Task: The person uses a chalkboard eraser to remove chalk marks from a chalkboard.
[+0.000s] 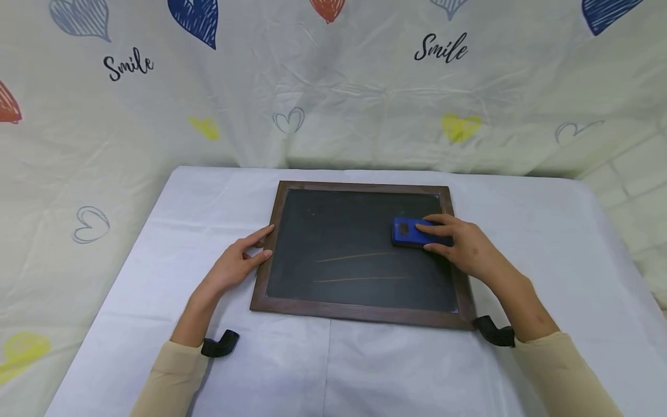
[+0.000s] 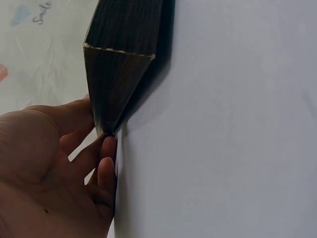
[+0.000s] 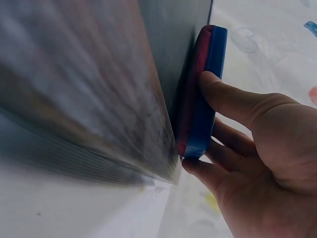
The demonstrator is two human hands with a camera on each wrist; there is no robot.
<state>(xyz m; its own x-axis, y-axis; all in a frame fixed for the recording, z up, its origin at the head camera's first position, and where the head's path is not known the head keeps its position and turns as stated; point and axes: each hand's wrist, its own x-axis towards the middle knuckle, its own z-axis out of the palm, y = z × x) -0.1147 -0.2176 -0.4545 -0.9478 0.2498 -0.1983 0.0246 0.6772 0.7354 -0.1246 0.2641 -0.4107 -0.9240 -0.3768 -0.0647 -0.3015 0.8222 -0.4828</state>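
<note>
A chalkboard (image 1: 339, 226) in a dark brown wooden frame (image 1: 359, 310) lies on the white-covered table. Two thin orange-yellow chalk lines (image 1: 359, 280) run across its lower half. My left hand (image 1: 235, 267) holds the frame's left side, thumb and index finger on the wood and other fingers curled by the edge in the left wrist view. At the board's right part, my right hand (image 1: 471, 249) grips a blue chalkboard eraser (image 1: 407, 231) between thumb and fingers. The right wrist view shows the eraser's dark red felt side (image 3: 194, 94) facing the board.
A white cloth (image 1: 292, 370) covers the table. Behind it hangs a pale curtain (image 1: 365, 127) printed with hearts and "Smile". Black camera mounts stick out at the left wrist (image 1: 221, 344) and the right wrist (image 1: 494, 332), the latter close to the board's lower right corner.
</note>
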